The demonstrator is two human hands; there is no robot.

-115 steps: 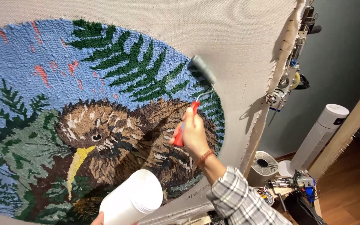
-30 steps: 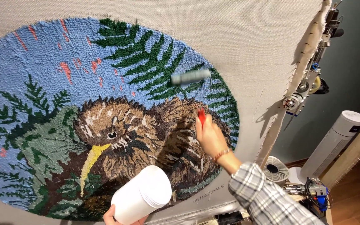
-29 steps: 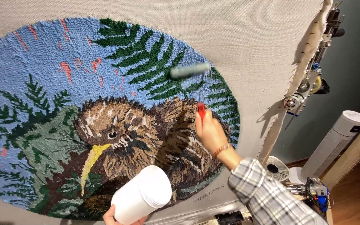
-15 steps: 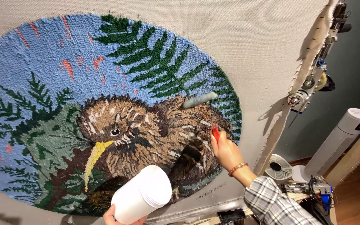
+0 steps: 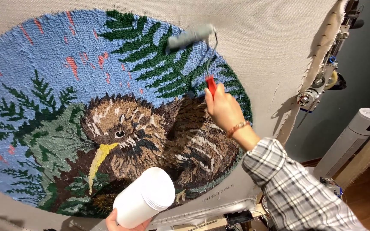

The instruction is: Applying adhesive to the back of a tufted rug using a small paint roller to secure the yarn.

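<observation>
Nearest to me, my left hand [image 5: 123, 221] gripped the bottom of a white cylindrical plastic jar [image 5: 144, 202]; only a few fingers showed at the lower edge, the rest cut off by the frame. My plaid-sleeved right hand [image 5: 223, 107] was closed around the red handle of a small grey foam paint roller [image 5: 191, 37], with most of the handle hidden in my fist. The roller head lay against the round tufted rug of a brown long-beaked bird among green ferns on blue [image 5: 108, 111], up on the fern fronds near its top, and looked blurred. The beige backing cloth [image 5: 270, 38] stretched behind. Farther right stood a white cylindrical tower appliance [image 5: 350, 141], its base hidden.
</observation>
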